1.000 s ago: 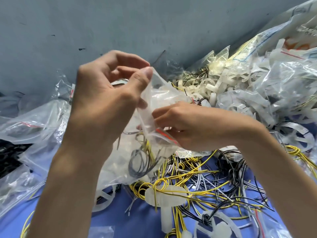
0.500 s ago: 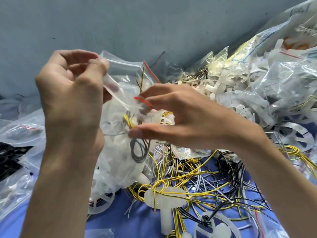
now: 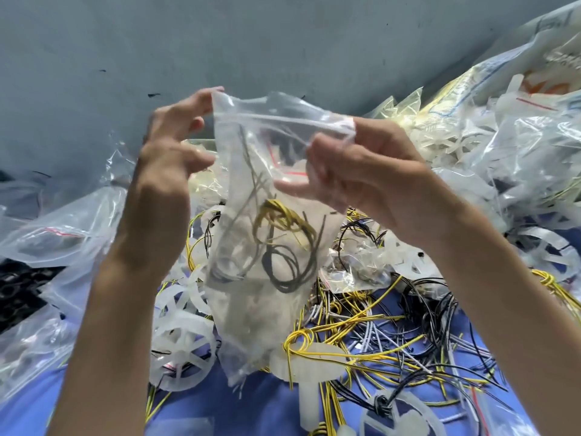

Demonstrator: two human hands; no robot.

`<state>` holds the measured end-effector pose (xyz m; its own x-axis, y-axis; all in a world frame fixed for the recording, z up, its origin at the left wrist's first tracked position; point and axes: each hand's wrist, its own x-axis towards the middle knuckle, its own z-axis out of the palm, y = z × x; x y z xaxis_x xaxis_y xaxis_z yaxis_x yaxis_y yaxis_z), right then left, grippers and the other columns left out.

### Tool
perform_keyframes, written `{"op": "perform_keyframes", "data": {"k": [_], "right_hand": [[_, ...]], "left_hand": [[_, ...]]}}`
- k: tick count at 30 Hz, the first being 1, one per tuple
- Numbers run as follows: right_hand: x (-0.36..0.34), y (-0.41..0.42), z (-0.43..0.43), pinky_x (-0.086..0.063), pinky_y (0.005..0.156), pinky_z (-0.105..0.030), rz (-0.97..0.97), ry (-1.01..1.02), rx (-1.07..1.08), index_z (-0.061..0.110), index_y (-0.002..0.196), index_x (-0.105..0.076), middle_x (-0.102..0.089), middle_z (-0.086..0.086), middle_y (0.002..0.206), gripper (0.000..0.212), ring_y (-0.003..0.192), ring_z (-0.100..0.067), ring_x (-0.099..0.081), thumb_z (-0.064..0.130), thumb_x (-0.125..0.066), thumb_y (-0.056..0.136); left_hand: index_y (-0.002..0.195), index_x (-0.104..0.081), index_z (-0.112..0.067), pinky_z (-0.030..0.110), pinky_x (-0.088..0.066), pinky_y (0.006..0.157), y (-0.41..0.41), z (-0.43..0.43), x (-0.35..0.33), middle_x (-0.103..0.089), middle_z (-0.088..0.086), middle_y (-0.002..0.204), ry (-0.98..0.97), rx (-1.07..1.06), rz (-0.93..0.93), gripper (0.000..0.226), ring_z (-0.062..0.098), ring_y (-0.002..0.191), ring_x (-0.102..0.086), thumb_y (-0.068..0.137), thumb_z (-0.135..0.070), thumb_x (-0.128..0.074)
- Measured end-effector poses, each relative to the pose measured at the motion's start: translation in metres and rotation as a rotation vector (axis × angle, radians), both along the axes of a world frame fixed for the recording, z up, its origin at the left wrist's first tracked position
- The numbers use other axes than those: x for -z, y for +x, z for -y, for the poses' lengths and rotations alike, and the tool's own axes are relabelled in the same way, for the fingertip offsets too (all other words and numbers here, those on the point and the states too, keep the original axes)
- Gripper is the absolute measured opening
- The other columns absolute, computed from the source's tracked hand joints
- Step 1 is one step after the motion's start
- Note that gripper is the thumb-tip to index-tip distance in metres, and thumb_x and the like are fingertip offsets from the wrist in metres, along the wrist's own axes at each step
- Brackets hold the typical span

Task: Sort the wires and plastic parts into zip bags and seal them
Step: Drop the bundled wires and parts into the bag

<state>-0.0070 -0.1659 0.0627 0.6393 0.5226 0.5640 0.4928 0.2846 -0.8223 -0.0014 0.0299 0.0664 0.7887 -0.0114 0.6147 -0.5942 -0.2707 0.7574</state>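
In the head view, 2 hands are holding 1 clear zip bag (image 3: 270,247) upright in the air above the middle of the desk. The left hand (image 3: 176,143) is pinching the bag's top left corner between thumb and forefinger, though motion blur is softening the contact. The right hand (image 3: 355,171) is gripping the top right end of the zip strip, its lower fingers curling against the bag's side. Inside the bag, a yellow wire coil (image 3: 283,221) is lying over a black wire coil (image 3: 289,269), with pale plastic pieces settling at the bottom. The filling of this bag is looking finished and the sealing is looking like the step in hand; whether the strip is already pressed shut is not showing. Much is remaining: loose wires (image 3: 393,335) in yellow, black and grey are sprawling over the blue desk cover (image 3: 267,410) toward the near right corner, and a white spoked wheel (image 3: 182,350) is lying near the front edge. Packed bags (image 3: 518,146) are piling along the right edge, more clear bags (image 3: 63,234) are lying along the left edge, and a scuffed grey-blue wall (image 3: 283,42) is rising behind the far edge.
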Motion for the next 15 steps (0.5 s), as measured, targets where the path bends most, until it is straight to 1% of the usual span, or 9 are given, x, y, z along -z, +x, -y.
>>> {"op": "perform_keyframes", "data": {"k": [2, 3, 5, 6, 8, 10, 12, 13, 15], "right_hand": [[0.000, 0.000, 0.003, -0.053, 0.086, -0.044, -0.058, 0.052, -0.081, 0.012, 0.059, -0.051, -0.028, -0.005, 0.053, 0.029, 0.044, -0.018, -0.022, 0.015, -0.061, 0.086], [0.000, 0.000, 0.004, -0.052, 0.086, -0.045, -0.084, 0.061, -0.117, 0.011, 0.059, -0.052, -0.027, -0.008, 0.055, 0.028, 0.046, -0.022, -0.019, 0.020, -0.066, 0.082], [0.001, 0.000, 0.007, -0.047, 0.086, -0.061, -0.115, 0.036, -0.139, 0.008, 0.067, -0.057, -0.039, -0.003, 0.056, 0.019, 0.047, -0.019, -0.029, 0.021, -0.065, 0.079], [0.001, 0.001, 0.007, -0.041, 0.082, -0.070, -0.104, 0.011, -0.132, 0.008, 0.072, -0.058, -0.048, 0.003, 0.059, 0.014, 0.049, -0.013, -0.038, 0.018, -0.061, 0.081], [0.001, 0.001, 0.008, -0.037, 0.071, -0.070, -0.080, -0.030, -0.099, 0.008, 0.077, -0.056, -0.055, 0.007, 0.063, 0.011, 0.053, -0.008, -0.045, 0.013, -0.052, 0.085], [-0.001, 0.000, 0.009, -0.050, 0.060, -0.044, -0.042, -0.083, -0.020, 0.007, 0.077, -0.055, -0.053, 0.003, 0.063, 0.012, 0.054, -0.009, -0.047, 0.014, -0.051, 0.086], [-0.002, 0.001, 0.010, -0.046, 0.061, -0.022, 0.030, -0.153, 0.060, 0.005, 0.077, -0.053, -0.054, -0.002, 0.065, 0.013, 0.059, -0.011, -0.051, 0.015, -0.054, 0.084], [-0.001, 0.002, 0.010, -0.046, 0.065, -0.019, 0.051, -0.182, 0.080, 0.005, 0.077, -0.053, -0.056, -0.003, 0.067, 0.010, 0.063, -0.012, -0.054, 0.013, -0.054, 0.084], [-0.002, 0.001, 0.010, -0.046, 0.070, -0.018, 0.069, -0.223, 0.063, 0.007, 0.079, -0.055, -0.061, -0.006, 0.072, 0.006, 0.070, -0.012, -0.059, 0.008, -0.054, 0.085]], "left_hand": [[0.116, -0.058, -0.039, 0.047, -0.034, 0.108, 0.003, 0.002, 0.005, -0.052, 0.009, 0.134, 0.064, 0.023, -0.003, 0.056, 0.021, 0.128, -0.046, 0.069, -0.014, -0.041], [0.118, -0.059, -0.035, 0.048, -0.035, 0.108, 0.005, 0.004, 0.009, -0.053, 0.009, 0.132, 0.082, 0.033, -0.018, 0.055, 0.021, 0.126, -0.048, 0.070, -0.014, -0.042], [0.115, -0.062, -0.029, 0.048, -0.040, 0.104, 0.007, 0.007, 0.013, -0.060, 0.006, 0.125, 0.074, 0.057, -0.040, 0.051, 0.019, 0.119, -0.055, 0.071, -0.013, -0.042], [0.107, -0.065, -0.032, 0.049, -0.042, 0.101, 0.008, 0.006, 0.014, -0.065, 0.003, 0.117, 0.061, 0.080, -0.046, 0.048, 0.018, 0.113, -0.059, 0.070, -0.012, -0.042], [0.088, -0.066, -0.040, 0.047, -0.049, 0.089, 0.011, 0.003, 0.014, -0.071, -0.011, 0.094, 0.039, 0.104, -0.077, 0.044, 0.011, 0.097, -0.065, 0.070, -0.009, -0.040], [0.078, -0.058, -0.032, 0.040, -0.049, 0.076, 0.012, -0.003, 0.014, -0.068, -0.017, 0.077, 0.076, 0.072, -0.097, 0.029, 0.005, 0.080, -0.064, 0.070, -0.011, -0.039], [0.075, -0.045, -0.022, 0.039, -0.049, 0.073, 0.011, -0.008, 0.012, -0.064, -0.013, 0.069, 0.061, 0.003, -0.076, 0.013, 0.009, 0.072, -0.062, 0.069, -0.012, -0.040], [0.073, -0.042, -0.020, 0.034, -0.050, 0.070, 0.010, -0.011, 0.010, -0.062, -0.013, 0.064, 0.026, -0.041, -0.039, 0.011, 0.007, 0.066, -0.061, 0.068, -0.010, -0.040], [0.067, -0.034, -0.016, 0.013, -0.042, 0.058, 0.015, -0.022, 0.004, -0.056, -0.019, 0.052, 0.036, -0.152, 0.028, 0.010, -0.006, 0.052, -0.052, 0.071, -0.007, -0.035]]}}
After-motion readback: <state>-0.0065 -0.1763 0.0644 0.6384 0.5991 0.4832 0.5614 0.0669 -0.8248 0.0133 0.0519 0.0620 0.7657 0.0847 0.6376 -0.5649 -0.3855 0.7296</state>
